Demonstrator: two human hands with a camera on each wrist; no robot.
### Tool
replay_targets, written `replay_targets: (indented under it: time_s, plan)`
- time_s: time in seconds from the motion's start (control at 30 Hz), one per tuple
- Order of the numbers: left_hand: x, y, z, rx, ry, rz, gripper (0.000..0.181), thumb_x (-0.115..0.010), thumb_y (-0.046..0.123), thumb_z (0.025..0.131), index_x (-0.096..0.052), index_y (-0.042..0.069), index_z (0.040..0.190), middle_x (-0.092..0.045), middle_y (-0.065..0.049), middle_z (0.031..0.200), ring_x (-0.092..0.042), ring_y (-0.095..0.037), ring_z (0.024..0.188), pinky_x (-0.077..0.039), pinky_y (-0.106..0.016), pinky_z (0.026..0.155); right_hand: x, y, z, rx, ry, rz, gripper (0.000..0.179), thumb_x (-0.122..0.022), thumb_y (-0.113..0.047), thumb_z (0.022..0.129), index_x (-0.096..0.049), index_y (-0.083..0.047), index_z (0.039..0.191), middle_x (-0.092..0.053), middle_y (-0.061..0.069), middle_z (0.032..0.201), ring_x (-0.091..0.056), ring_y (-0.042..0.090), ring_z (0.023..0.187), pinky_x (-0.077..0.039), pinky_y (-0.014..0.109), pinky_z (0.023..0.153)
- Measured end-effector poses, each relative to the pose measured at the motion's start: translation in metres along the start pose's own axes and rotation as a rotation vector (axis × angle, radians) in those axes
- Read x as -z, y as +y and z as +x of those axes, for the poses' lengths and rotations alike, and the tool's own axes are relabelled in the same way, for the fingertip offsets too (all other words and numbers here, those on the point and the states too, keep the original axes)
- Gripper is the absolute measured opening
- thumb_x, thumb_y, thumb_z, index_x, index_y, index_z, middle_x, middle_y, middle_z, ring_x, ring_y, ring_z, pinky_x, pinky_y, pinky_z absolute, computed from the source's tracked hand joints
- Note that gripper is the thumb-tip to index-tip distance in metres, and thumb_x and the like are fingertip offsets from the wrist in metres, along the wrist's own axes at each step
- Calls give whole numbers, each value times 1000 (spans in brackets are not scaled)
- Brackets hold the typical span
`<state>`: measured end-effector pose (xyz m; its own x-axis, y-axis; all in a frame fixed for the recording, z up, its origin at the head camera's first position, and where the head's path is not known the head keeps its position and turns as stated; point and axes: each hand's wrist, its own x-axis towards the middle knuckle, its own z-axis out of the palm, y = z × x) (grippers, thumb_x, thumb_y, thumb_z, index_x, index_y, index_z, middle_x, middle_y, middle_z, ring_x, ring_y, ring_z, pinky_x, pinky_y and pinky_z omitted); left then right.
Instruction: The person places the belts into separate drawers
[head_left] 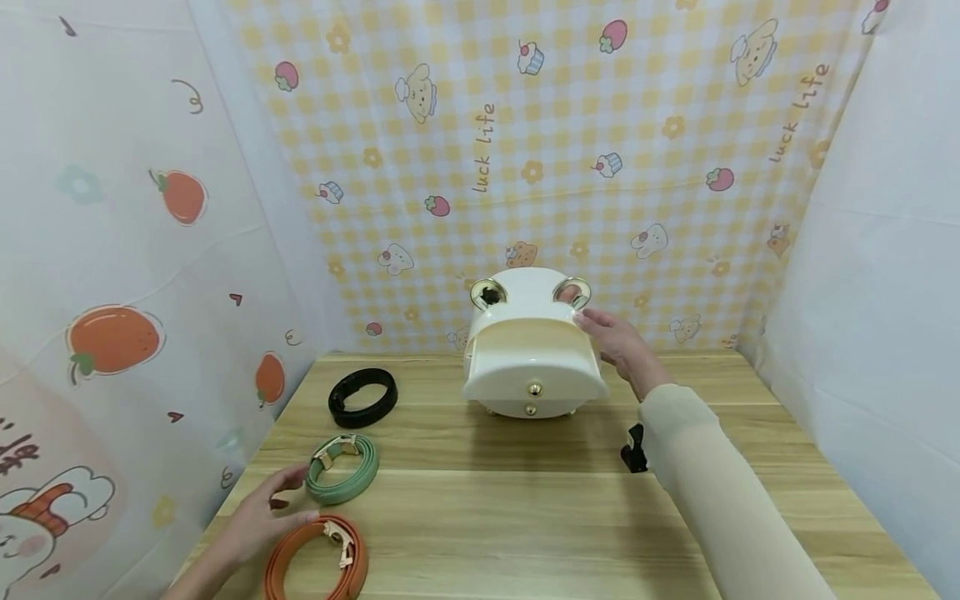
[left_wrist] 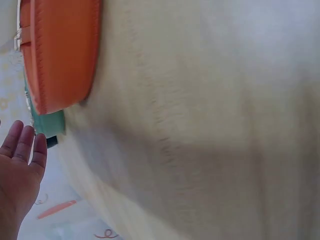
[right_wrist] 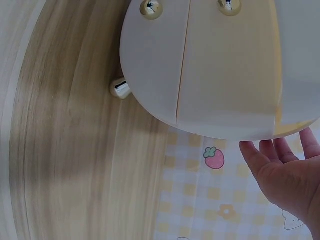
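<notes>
A white storage box with gold knobs and two round gold-rimmed ears stands on short gold feet. Its upper front juts forward, with a cream-coloured area above it. My right hand touches the box's right side with its fingertips; the right wrist view shows those fingers at the box's edge. On the left, my left hand reaches beside two coiled belts, its fingers by the green belt and its thumb by the orange belt. Whether it touches either is hard to tell. The left wrist view shows its fingers extended.
A coiled black belt lies beyond the green one. A small black object is on the wooden table, partly hidden by the right sleeve. Printed cloth hangs behind the box and along both sides.
</notes>
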<state>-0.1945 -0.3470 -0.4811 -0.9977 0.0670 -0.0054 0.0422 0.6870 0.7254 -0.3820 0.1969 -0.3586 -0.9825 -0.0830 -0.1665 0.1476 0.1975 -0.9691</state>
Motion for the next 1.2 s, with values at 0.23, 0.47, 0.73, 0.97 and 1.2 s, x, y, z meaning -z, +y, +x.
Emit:
replay_targets:
  time_s: [0.23, 0.47, 0.73, 0.97, 1.2]
  plan:
    - [-4, -9, -6, 83, -76, -31, 80, -79, 32, 85, -40, -4, 145, -51, -23, 138, -49, -37, 122, -51, -35, 87, 0, 2, 0, 4, 14, 4, 71, -58, -46, 98, -33, -11, 155, -22, 12, 162, -20, 34, 147, -28, 52, 114]
    - [0, -16, -15, 37, -240, -117, 78, -74, 22, 90, -31, -9, 148, -45, -29, 140, -52, -36, 119, -51, -27, 82, 1, 0, -2, -3, 7, -2, 70, -57, -45, 99, -31, -13, 156, -21, 12, 163, -19, 34, 147, -26, 53, 114]
    - [2, -27, -26, -44, -428, -122, 83, -70, 22, 93, -21, -9, 152, -35, -33, 148, -41, 13, 116, -45, -19, 87, 0, 0, 0, -13, 8, 3, 69, -57, -45, 99, -32, -14, 156, -24, 11, 161, -24, 33, 146, -28, 51, 114]
    - [-3, -42, -34, -200, -394, 38, 88, -74, 29, 90, -23, -12, 150, -38, -35, 143, -35, 12, 121, -45, -23, 87, -2, -2, -1, -18, 13, 18, 70, -58, -43, 99, -31, -13, 156, -27, 12, 160, -27, 33, 145, -29, 50, 114]
    - [-10, -37, -30, -213, -390, 194, 94, -74, 34, 86, -21, -14, 148, -36, -35, 143, -40, -41, 130, -46, -42, 90, 0, -1, 0, -8, 16, 1, 68, -57, -42, 100, -32, -13, 156, -24, 11, 162, -22, 33, 147, -27, 52, 114]
